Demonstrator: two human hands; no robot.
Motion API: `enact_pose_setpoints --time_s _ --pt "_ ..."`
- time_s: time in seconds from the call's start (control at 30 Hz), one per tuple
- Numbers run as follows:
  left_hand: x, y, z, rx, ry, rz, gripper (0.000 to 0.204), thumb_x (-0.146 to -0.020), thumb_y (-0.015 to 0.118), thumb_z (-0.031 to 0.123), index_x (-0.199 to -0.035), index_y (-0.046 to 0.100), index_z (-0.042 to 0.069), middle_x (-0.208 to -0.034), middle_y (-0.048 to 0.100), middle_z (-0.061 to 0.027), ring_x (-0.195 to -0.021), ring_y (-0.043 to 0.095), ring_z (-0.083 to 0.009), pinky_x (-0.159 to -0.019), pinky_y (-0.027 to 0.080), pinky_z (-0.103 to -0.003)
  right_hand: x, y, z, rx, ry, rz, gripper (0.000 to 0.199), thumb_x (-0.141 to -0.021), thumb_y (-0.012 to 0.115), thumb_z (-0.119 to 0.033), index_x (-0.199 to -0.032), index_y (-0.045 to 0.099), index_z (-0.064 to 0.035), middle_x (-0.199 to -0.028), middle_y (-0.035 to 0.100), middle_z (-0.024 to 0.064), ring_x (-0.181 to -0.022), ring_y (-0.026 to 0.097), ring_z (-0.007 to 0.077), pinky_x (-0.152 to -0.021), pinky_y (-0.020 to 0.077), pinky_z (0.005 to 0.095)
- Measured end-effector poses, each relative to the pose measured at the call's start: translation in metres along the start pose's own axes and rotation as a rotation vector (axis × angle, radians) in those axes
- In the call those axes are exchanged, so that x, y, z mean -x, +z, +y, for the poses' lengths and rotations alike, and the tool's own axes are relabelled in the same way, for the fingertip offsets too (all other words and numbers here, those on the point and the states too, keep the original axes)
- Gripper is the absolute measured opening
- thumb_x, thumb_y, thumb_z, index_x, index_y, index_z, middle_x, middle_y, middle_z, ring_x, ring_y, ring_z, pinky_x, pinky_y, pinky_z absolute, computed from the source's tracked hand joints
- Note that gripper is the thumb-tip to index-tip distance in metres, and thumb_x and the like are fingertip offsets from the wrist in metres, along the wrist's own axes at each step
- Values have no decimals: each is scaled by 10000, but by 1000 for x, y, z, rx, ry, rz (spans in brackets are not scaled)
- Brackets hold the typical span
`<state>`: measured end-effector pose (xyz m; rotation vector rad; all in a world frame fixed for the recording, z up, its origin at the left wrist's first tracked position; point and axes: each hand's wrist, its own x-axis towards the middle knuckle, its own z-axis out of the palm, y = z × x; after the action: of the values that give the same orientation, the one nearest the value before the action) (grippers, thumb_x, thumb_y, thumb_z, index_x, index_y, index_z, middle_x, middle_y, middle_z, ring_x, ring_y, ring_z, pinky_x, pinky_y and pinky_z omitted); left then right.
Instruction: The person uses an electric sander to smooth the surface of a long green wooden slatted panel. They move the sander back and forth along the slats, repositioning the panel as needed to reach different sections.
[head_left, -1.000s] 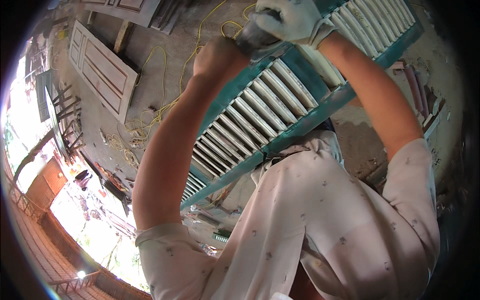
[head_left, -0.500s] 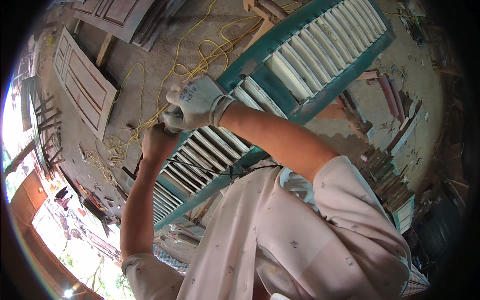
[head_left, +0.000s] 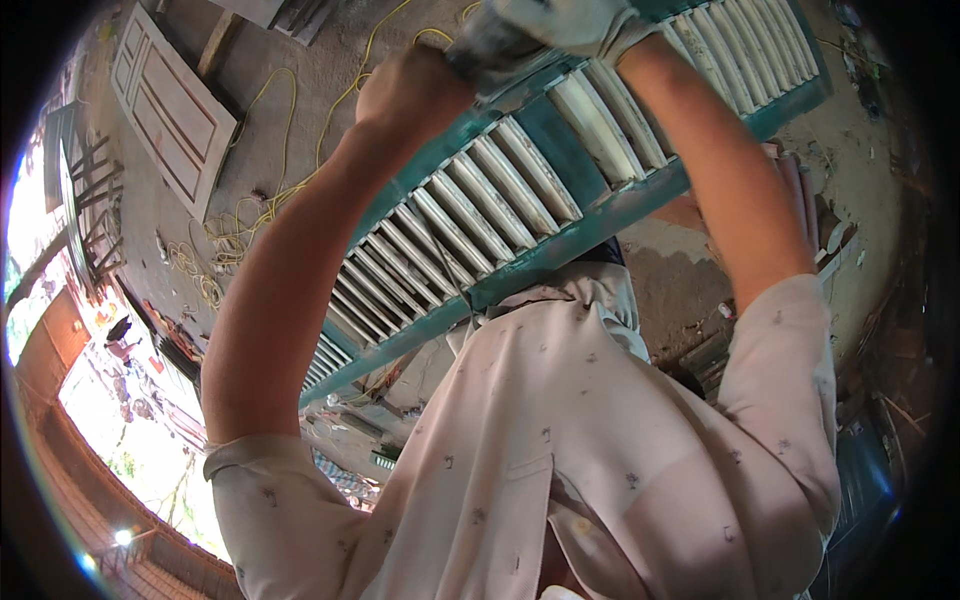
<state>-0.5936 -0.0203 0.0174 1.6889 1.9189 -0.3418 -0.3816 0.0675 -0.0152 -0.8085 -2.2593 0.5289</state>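
Both hands clench a grey tool (head_left: 480, 50) (right hand (head_left: 570, 20) gloved, left hand (head_left: 405, 90) bare) over the teal shutter (head_left: 520, 200).

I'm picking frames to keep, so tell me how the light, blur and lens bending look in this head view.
Head view: the lower left is blown out white by daylight; the louvred shutter and pale shirt are evenly lit and fairly sharp; the gloved right hand at the top edge is slightly smeared; the shutter's straight rails bow; corners are black.
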Motion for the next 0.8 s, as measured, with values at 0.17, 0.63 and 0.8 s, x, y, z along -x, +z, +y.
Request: enact_pose_setpoints --time_s 0.17,0.63,0.8 --pt "-6 0 -1 28 9 -20 481 -964 654 472 -1142 826 59 -1188 790 -245 -1136 764 -415 -982 611 -505 2 4 1 67 79 36 322 -982 690 -389 -856 700 -93 -841 706 198 -829 707 444 -732 553 538" --pt "124 42 -161 10 -145 60 462 -918 738 502 -1074 819 76 -976 780 -258 -969 757 -470 -845 611 -555 -1 129 -167 -155 229 -272 506 -943 611 -585 -1006 753 -103 -1130 736 188 -1030 745 383 -909 574 530" --pt "122 42 -155 23 -158 63 415 -908 745 476 -1083 835 111 -981 778 -265 -980 760 -461 -862 612 -552 5 120 -162 -198 238 -351 545 -958 578 -584 -1039 772 -81 -1169 740 198 -1080 753 385 -953 575 543"
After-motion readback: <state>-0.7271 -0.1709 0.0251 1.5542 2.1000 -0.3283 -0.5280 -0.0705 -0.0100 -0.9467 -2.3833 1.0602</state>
